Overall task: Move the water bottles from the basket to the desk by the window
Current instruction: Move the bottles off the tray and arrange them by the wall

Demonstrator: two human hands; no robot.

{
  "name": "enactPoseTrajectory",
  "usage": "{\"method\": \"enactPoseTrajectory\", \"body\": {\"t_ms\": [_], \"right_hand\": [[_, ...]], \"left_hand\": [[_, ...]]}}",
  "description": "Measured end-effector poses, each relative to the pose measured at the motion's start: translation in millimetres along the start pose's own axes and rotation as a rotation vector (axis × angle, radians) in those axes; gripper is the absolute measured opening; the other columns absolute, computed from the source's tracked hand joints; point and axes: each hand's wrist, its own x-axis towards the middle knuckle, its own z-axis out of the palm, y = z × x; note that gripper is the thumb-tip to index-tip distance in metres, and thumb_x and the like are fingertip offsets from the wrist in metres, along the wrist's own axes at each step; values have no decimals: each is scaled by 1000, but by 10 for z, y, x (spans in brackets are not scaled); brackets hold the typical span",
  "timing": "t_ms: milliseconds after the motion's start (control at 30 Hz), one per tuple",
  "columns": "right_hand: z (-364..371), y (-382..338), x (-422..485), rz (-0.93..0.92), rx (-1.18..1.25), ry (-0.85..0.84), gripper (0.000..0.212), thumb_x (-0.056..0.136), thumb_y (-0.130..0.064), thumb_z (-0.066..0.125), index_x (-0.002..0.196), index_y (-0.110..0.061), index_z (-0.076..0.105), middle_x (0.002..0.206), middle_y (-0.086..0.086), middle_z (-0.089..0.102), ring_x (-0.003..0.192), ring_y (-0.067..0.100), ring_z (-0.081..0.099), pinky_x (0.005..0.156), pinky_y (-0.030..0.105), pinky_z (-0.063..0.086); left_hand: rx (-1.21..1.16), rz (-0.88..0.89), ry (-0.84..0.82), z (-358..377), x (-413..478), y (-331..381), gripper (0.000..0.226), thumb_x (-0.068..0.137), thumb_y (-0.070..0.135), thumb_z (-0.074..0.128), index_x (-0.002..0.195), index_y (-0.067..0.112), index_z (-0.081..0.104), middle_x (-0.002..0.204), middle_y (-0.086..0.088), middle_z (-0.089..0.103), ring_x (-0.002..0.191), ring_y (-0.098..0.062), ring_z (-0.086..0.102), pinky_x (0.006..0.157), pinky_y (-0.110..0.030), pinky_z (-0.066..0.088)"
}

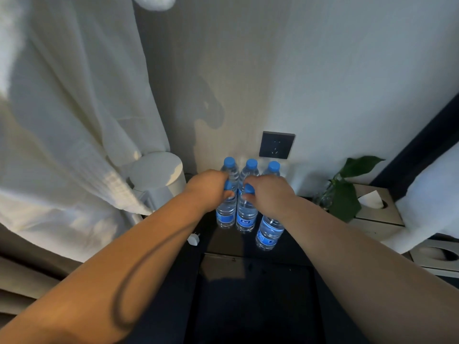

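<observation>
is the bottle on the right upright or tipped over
Upright: the right-hand bottle stands on its base on the dark desk, under the right hand.

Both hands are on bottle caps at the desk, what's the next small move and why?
Probably open both hands and lift them clear. The left hand and right hand each grip the cap end of a water bottle, and both bottles look upright on the dark desk, beside another front bottle and three behind. They appear placed already.

Wall socket (277, 145), leafy plant (347, 192) — tissue box (377, 209).
</observation>
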Motion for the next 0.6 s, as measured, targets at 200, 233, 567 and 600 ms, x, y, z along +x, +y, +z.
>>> {"method": "enactPoseTrajectory", "body": {"t_ms": [200, 233, 567, 600], "right_hand": [[19, -32, 19, 8, 29, 33, 32, 100, -44, 62, 124, -24, 60, 97, 3, 67, 90, 28, 63, 74, 38, 51], [25, -30, 11, 9, 28, 36, 32, 100, -44, 62, 124, -23, 60, 97, 3, 67, 90, 28, 64, 75, 38, 51], [7, -30, 1, 98, 82, 54, 34, 99, -44, 65, 122, -20, 59, 94, 3, 65, 89, 26, 66, 76, 41, 56], [3, -36, 10, 104, 88, 47, 34, 99, -44, 65, 122, -20, 60, 96, 4, 66, 89, 26, 66, 77, 41, 56]], "left_hand": [[38, -52, 14, -16, 39, 41, 31, 92, 46, 68, 104, 18, 67, 92, -5, 69, 78, -22, 63, 63, -33, 45], [24, -56, 21, -14, 36, 30, 33, 91, 48, 69, 105, 18, 67, 94, -5, 70, 79, -23, 64, 64, -33, 46], [-103, 3, 34, -5, 30, -114, 23, 92, 34, 69, 112, 23, 67, 100, -2, 68, 90, -26, 65, 70, -34, 47], [-97, -7, 42, 2, 35, -106, 23, 92, 35, 70, 111, 23, 66, 99, -2, 68, 89, -26, 65, 69, -34, 46]]}}
